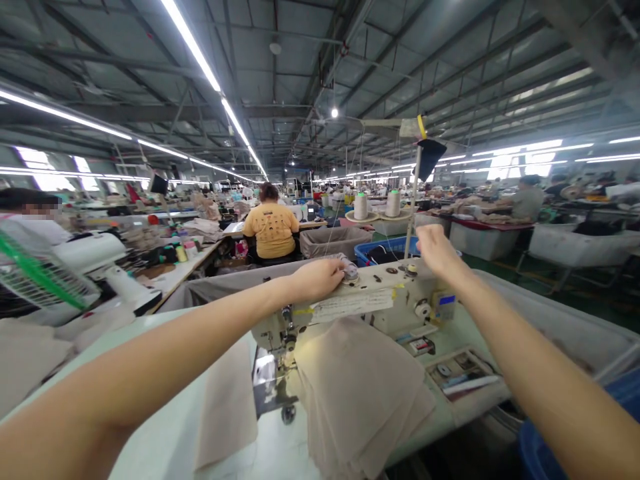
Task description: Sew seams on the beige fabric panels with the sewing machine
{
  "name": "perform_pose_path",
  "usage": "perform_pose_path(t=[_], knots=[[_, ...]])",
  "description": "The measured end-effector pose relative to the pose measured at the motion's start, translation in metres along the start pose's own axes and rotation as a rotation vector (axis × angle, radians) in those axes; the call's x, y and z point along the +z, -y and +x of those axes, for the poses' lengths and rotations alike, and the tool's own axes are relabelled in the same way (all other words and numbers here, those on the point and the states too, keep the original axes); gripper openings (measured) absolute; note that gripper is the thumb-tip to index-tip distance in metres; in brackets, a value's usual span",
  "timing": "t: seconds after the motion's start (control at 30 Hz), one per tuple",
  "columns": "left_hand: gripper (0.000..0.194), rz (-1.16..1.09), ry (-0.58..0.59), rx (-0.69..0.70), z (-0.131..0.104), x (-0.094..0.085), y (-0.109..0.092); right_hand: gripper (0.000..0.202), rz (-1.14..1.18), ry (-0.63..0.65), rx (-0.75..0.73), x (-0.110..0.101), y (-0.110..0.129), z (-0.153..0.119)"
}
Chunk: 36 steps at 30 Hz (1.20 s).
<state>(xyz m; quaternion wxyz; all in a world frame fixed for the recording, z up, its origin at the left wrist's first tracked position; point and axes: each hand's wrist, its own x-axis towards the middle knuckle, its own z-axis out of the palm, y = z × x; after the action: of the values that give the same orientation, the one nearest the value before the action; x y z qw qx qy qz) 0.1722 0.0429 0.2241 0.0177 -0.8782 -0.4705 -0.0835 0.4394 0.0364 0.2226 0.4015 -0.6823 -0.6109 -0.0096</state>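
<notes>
Cream industrial sewing machine (406,305), paper strip (353,303) along front, standing on pale green table (280,447). Fanned beige fabric stack (365,387) before machine, hiding part of base; thread cones (360,207) behind. Left hand (320,277) atop machine, fingers bent, narrow; right hand (435,247) above machine's right end, fingers curled tight; cannot tell whether either holds anything.

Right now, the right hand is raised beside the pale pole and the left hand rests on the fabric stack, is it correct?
Not on the fabric stack: the head view shows the left hand atop the sewing machine. The rest holds.
</notes>
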Motion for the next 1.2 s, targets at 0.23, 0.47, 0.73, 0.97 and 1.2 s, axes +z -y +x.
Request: perform_pose_path(t=[0.23, 0.47, 0.73, 0.97, 1.2], knots=[[0.022, -0.007, -0.079, -0.036, -0.003, 0.003, -0.004, 0.020, -0.174, 0.097, -0.461, 0.039, 0.041, -0.070], [0.017, -0.051, -0.145, -0.002, -0.004, 0.005, -0.004, 0.018, -0.297, 0.044, -0.599, 0.066, 0.056, -0.064], [0.013, -0.284, -0.182, 0.049, -0.030, 0.006, -0.010, 0.021, 0.070, -0.041, -0.295, 0.049, 0.040, -0.076], [0.048, -1.350, 0.168, -0.018, -0.112, 0.057, -0.027, 0.011, 0.517, 0.242, -0.482, 0.029, 0.023, -0.171], [0.057, -1.647, 0.228, -0.234, -0.153, 0.102, -0.044, 0.020, 0.483, 0.356, -0.597, 0.055, 0.029, -0.233]])
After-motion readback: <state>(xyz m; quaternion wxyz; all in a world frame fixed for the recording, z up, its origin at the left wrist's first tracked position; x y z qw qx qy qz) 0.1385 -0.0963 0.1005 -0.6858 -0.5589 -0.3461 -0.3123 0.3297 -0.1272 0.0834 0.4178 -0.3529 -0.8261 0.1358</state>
